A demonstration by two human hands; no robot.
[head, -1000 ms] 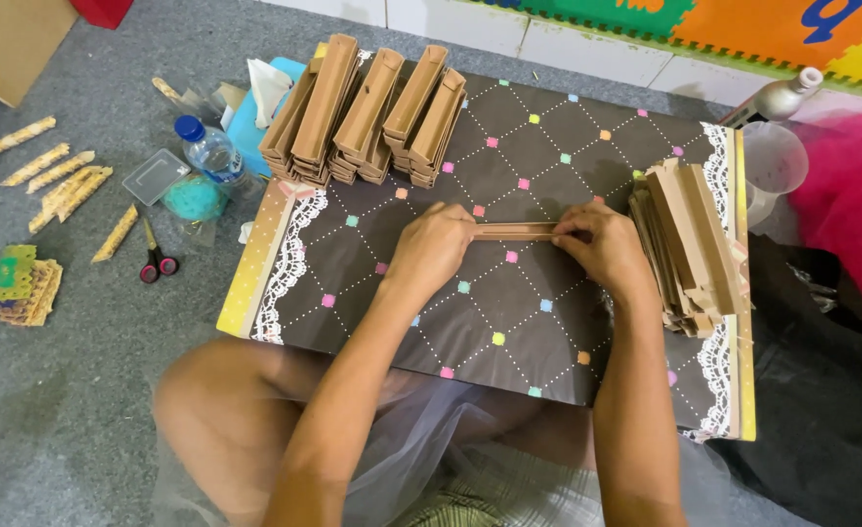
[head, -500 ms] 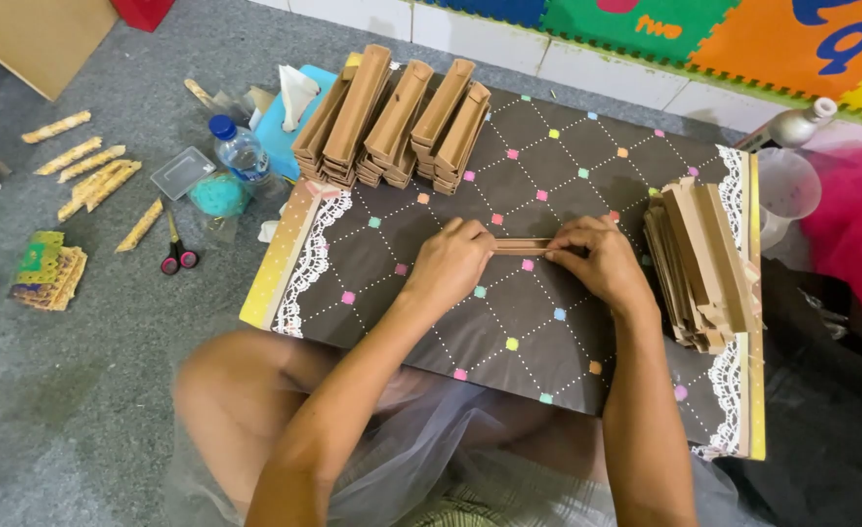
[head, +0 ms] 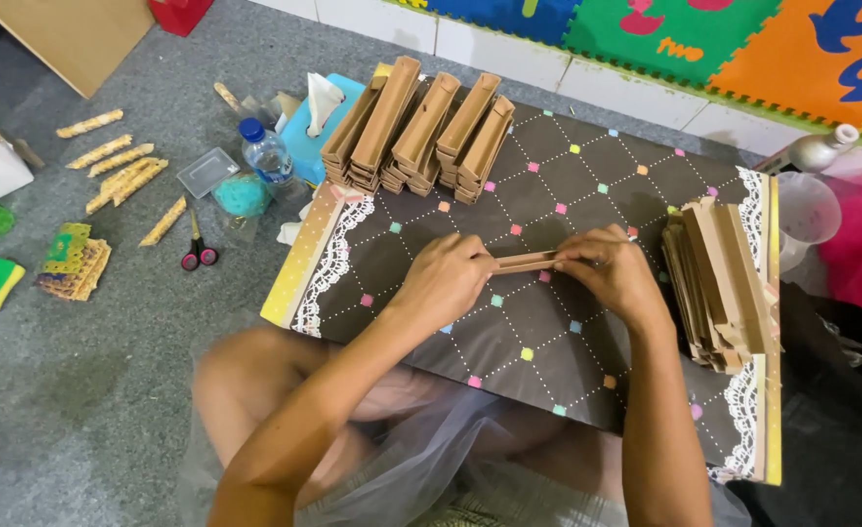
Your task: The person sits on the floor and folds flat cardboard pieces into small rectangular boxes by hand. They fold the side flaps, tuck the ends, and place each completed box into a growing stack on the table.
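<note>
Both hands pinch one narrow cardboard strip (head: 527, 262) over the board.
The left hand (head: 448, 278) and right hand (head: 609, 270) grip its ends above the dark patterned board (head: 548, 176); folded cardboard stacks (head: 416, 132) sit beyond, flat pieces (head: 722, 283) rightward.

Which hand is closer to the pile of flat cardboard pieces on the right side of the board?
Right. The right hand is just beside the flat cardboard pile; the left hand sits farther away across the board.
</note>
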